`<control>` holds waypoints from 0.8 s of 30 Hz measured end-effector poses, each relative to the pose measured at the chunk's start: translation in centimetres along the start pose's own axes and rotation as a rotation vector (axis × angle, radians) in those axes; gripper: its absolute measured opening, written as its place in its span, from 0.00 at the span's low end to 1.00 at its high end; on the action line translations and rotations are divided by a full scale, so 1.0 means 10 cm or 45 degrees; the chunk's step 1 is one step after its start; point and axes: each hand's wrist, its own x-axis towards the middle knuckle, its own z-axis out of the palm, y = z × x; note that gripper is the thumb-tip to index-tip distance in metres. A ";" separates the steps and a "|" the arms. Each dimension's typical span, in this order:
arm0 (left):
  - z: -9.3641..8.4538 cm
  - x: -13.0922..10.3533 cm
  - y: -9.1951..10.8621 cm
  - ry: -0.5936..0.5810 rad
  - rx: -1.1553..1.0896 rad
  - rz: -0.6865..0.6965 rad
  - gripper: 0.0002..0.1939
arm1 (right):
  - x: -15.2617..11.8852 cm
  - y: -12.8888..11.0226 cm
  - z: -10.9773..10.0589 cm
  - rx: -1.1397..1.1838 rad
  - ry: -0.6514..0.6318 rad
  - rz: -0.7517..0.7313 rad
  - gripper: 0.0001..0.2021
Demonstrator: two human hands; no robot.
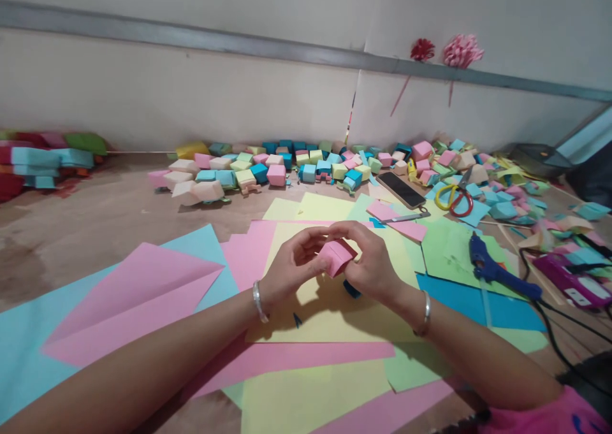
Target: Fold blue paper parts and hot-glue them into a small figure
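A small folded pink paper box [338, 257] is held up between both hands over the sheets. My left hand [301, 262] closes on its left side, the thumb pressed against the near face. My right hand [370, 255] grips the right side, its fingers arching over the top to meet the left fingers. Beneath the hands lies a yellow paper sheet [306, 322]. On it a small dark blue paper piece [352, 289] sits partly hidden under my right hand, and a blue scrap [297, 320] lies to the left.
Rows of small paper cubes [276, 176] line the wall. To the right lie a phone [401, 189], scissors [454, 198], a craft knife [406, 217], a blue glue gun [502, 274] with black cables and a purple box-shaped device [571, 281]. A creased pink sheet [134, 300] lies left.
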 end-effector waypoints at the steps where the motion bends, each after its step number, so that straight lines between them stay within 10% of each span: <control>1: -0.01 0.00 0.00 0.004 0.013 0.004 0.23 | 0.01 0.00 0.00 0.017 -0.019 -0.007 0.18; 7: -0.03 0.04 0.00 0.095 -0.025 -0.036 0.24 | 0.12 -0.02 -0.06 0.046 -0.198 0.017 0.22; 16: -0.06 0.14 0.05 0.351 -0.072 -0.285 0.31 | -0.01 0.01 -0.72 -0.402 -0.323 0.221 0.19; 21: -0.06 0.13 0.06 0.361 -0.063 -0.318 0.31 | -0.29 0.13 -0.57 -0.584 -0.532 0.204 0.40; 24: -0.05 0.11 0.08 0.360 -0.071 -0.315 0.30 | -0.33 0.14 -0.43 -0.601 -0.501 0.187 0.34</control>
